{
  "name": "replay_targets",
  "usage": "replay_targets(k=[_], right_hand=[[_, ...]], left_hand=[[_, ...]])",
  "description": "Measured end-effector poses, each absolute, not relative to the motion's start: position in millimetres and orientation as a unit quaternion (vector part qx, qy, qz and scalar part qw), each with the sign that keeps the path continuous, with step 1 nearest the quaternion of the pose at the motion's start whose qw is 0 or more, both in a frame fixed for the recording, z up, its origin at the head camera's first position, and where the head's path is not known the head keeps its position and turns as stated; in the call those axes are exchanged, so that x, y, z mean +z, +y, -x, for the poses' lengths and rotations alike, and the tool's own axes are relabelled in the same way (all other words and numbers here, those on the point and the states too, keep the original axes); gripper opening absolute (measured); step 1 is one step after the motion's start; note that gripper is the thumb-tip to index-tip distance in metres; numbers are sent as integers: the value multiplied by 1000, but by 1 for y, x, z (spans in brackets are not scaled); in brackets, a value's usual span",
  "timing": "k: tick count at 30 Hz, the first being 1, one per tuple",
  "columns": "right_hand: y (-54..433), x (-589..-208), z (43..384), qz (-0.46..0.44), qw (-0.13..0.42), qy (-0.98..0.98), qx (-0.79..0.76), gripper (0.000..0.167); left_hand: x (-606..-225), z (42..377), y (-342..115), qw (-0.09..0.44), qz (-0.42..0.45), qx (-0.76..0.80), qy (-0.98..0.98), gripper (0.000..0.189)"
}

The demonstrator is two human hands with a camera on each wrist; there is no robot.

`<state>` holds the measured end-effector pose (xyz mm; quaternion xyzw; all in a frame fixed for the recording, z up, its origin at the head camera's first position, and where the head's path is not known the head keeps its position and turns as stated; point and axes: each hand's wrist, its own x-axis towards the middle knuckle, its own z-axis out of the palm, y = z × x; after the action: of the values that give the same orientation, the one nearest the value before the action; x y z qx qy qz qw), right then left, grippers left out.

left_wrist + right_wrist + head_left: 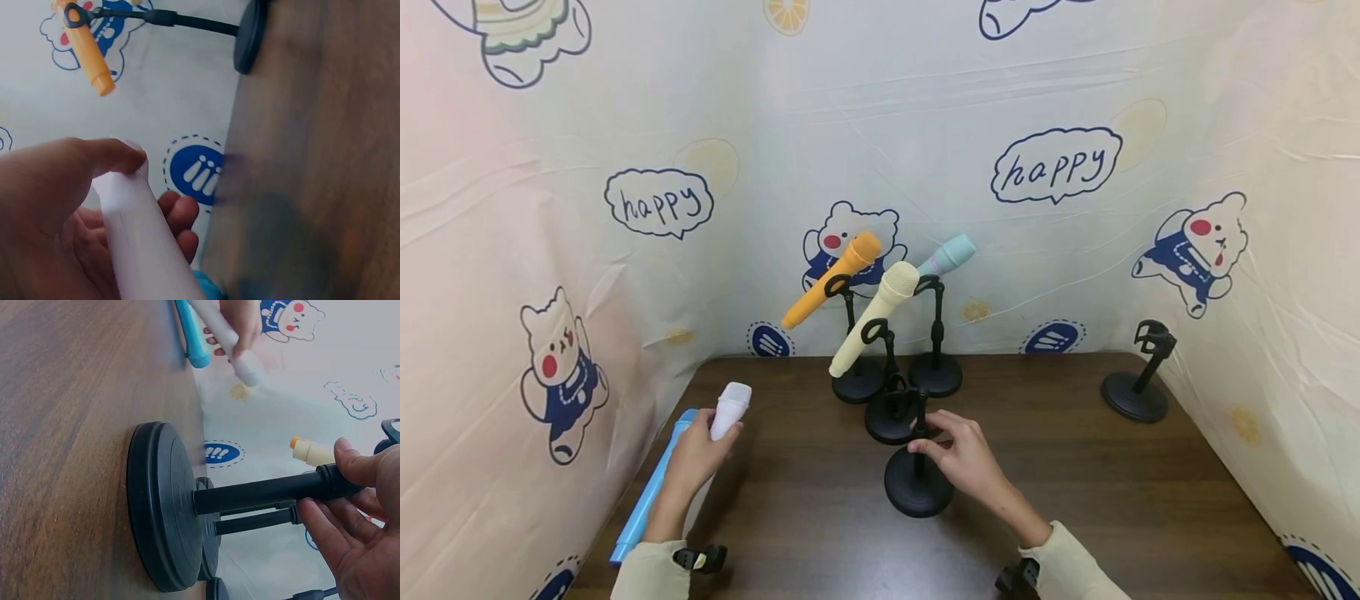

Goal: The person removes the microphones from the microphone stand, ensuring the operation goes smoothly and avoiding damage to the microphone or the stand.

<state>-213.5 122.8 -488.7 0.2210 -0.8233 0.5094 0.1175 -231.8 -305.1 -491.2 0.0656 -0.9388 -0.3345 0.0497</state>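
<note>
My left hand [694,458] grips a white toy microphone [731,408], its head poking up above the fingers. In the left wrist view the thumb [119,156] presses along the microphone's pale body [140,237]. My right hand [966,458] pinches the upright pole of a black microphone stand [917,487] between thumb and fingers. That stand's round base [164,506] is at the tabletop, and part of its top is hidden by the hand in the right wrist view. Behind it, other black stands carry an orange microphone [831,279], a cream microphone [874,319] and a light blue microphone [950,254].
A long blue object [651,492] lies along the table's left edge, beside my left forearm. Far right, another black stand [1137,392] stands with no microphone in its clip. A printed cloth [880,108] hangs behind and on both sides of the brown table [1037,517].
</note>
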Motion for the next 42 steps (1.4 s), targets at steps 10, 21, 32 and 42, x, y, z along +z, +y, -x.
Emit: replay_targets(k=[10, 21, 32, 42], right_hand=[[124, -488, 212, -213, 116, -825, 510, 18], [123, -489, 213, -209, 103, -823, 518, 18], [122, -492, 214, -213, 113, -823, 515, 21], [123, -488, 214, -204, 99, -825, 518, 19]], left_hand=[[-512, 228, -314, 93, -87, -241, -962, 63], [-520, 225, -317, 103, -107, -203, -968, 54], [-522, 220, -315, 112, -106, -181, -971, 46], [-525, 224, -312, 135, -102, -172, -970, 41]])
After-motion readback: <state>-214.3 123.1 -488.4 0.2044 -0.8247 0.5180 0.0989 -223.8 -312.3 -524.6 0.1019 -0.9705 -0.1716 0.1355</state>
